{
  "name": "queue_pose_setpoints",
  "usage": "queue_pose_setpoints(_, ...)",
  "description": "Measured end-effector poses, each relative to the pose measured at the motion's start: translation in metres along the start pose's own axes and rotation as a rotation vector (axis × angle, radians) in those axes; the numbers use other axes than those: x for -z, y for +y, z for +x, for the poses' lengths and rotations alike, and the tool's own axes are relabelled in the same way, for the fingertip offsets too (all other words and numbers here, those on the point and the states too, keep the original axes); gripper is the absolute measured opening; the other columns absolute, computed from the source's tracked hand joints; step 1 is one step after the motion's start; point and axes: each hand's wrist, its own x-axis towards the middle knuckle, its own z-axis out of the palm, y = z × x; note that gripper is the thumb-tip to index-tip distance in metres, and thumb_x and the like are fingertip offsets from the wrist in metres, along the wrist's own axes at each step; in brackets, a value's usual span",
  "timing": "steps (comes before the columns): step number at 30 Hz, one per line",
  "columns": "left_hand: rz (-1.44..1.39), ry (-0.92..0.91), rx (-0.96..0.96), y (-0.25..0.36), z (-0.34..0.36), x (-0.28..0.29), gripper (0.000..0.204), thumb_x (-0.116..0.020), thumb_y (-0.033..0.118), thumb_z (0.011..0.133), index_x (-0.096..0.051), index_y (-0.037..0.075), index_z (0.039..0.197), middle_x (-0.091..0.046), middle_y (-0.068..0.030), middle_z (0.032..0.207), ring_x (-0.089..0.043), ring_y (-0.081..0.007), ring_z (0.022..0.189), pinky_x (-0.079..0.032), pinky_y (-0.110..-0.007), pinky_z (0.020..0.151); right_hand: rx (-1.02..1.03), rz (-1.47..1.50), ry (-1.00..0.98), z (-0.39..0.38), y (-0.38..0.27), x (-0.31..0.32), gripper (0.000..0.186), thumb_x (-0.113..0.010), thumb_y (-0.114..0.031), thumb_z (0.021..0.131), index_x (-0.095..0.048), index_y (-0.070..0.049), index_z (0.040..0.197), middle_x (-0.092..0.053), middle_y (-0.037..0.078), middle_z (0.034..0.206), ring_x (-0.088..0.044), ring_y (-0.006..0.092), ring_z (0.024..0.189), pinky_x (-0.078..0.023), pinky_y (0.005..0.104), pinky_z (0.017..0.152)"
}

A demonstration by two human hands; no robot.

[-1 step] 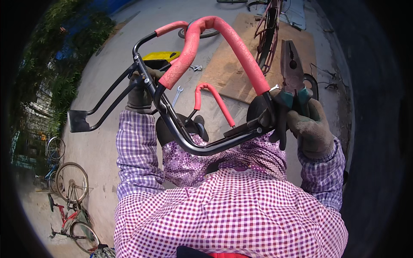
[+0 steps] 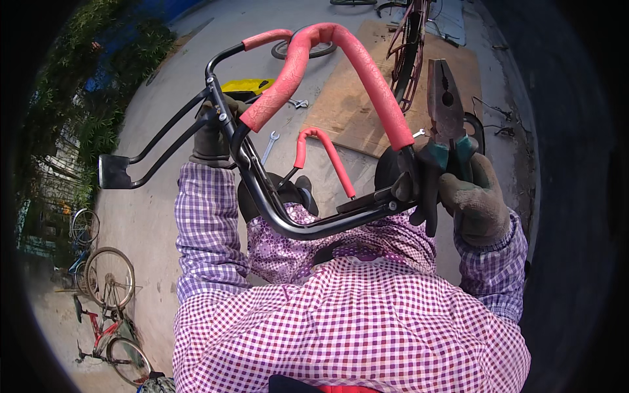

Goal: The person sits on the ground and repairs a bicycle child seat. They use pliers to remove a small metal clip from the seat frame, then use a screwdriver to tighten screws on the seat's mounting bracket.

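Observation:
A black tubular metal frame [image 2: 298, 227] with pink foam padding [image 2: 367, 72] on its hoops is held up in front of my lap; it looks like a bicycle child seat. A black footrest loop [image 2: 116, 171] sticks out on its left. My gloved left hand [image 2: 213, 141] is closed round the frame's left side, its fingers partly hidden behind the tubes. In my gloved right hand [image 2: 481, 203] are pliers [image 2: 447, 108] with teal and black handles, jaws pointing up and away. The right hand sits at the frame's right end; whether it also grips the tube I cannot tell.
Wrenches [image 2: 270, 145] and a yellow-and-black thing [image 2: 246, 86] lie on the concrete beyond the frame. A wooden board [image 2: 357, 98] lies ahead, a bicycle [image 2: 409, 59] at its far right. More bicycles [image 2: 108, 281] are at the left, near green plants [image 2: 78, 118].
The frame has tilted slightly, its footrest end shifting a little left and up and its lower bend dropping slightly. Both hands keep their hold.

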Motion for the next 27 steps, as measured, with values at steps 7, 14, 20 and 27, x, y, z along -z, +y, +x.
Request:
queue_pose_setpoints(7,0.0,0.081,0.15,0.016,0.081,-0.07,0.053,-0.064,0.05,0.101,-0.059,0.003,0.125,-0.069,-0.0181,0.118,-0.069,-0.031,0.109,-0.055,-0.048,0.104,-0.181,0.135,-0.179,-0.005,-0.004,-0.048,0.058,-0.082,-0.017,0.087,-0.058,0.005,0.134,-0.066,0.006,0.105,-0.062,0.0131,0.09,-0.051,0.0287,0.081)
queue_pose_setpoints(14,0.057,0.12,0.519,-0.034,0.067,-0.165,0.059,-0.061,0.049,0.103,-0.051,0.004,0.139,-0.064,-0.0188,0.13,-0.067,-0.0302,0.118,-0.055,-0.046,0.105,-0.352,0.115,-0.278,0.014,0.002,-0.068,0.052,-0.076,-0.026,0.093,-0.06,0.002,0.135,-0.059,-0.002,0.099,-0.05,0.0065,0.088,-0.042,0.0245,0.079)
queue_pose_setpoints(20,0.072,0.073,0.506,-0.028,0.06,-0.136,0.066,-0.058,0.049,0.104,-0.045,0.004,0.15,-0.06,-0.0194,0.141,-0.064,-0.0296,0.126,-0.056,-0.044,0.106,-0.345,0.129,-0.324,0.021,0.025,-0.066,0.056,-0.073,-0.032,0.095,-0.058,0.004,0.135,-0.06,0.001,0.099,-0.05,0.0085,0.085,-0.044,0.0283,0.076)
queue_pose_setpoints(27,-0.581,0.097,0.513,-0.03,-0.011,-0.103,0.074,-0.061,0.054,0.102,-0.041,0.007,0.156,-0.061,-0.0212,0.135,-0.066,-0.0359,0.12,-0.058,-0.049,0.1,-0.428,0.445,-0.27,0.017,0.039,-0.06,0.052,-0.071,-0.023,0.095,-0.055,0.004,0.137,-0.069,0.008,0.113,-0.063,0.0127,0.096,-0.051,0.0281,0.085)
